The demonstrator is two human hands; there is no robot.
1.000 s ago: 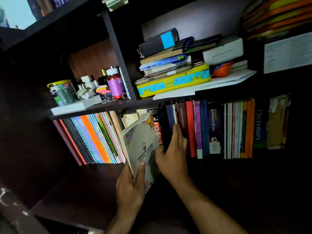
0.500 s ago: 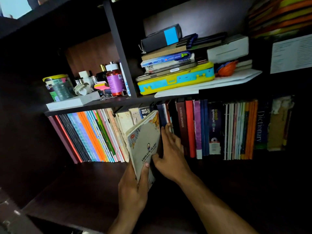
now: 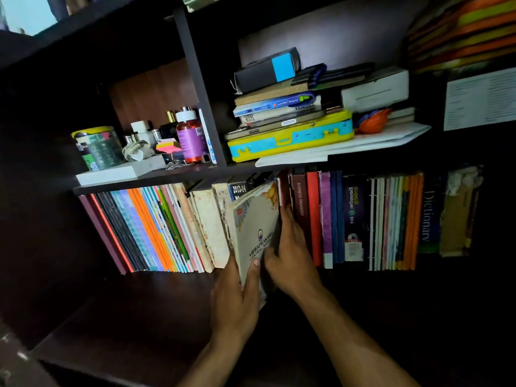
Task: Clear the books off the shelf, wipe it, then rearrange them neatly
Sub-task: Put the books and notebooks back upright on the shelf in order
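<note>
Two bare hands are observed at the lower shelf (image 3: 156,297). The left hand (image 3: 234,300) is clamped on one pale school booklet (image 3: 255,236) at its lower edge, thumb on the cover. The booklet is tilted, part-way into the row of upright books (image 3: 363,219). The right hand (image 3: 293,258) is pressed flat against the spines just right of the booklet, fingers extended, nothing gripped. One "Dictionary" (image 3: 430,216) spine is noted towards the right end. Above, one yellow-and-blue case (image 3: 290,138) lies under a flat stack; one purple-labelled bottle (image 3: 191,138) stands in the left compartment.
</note>
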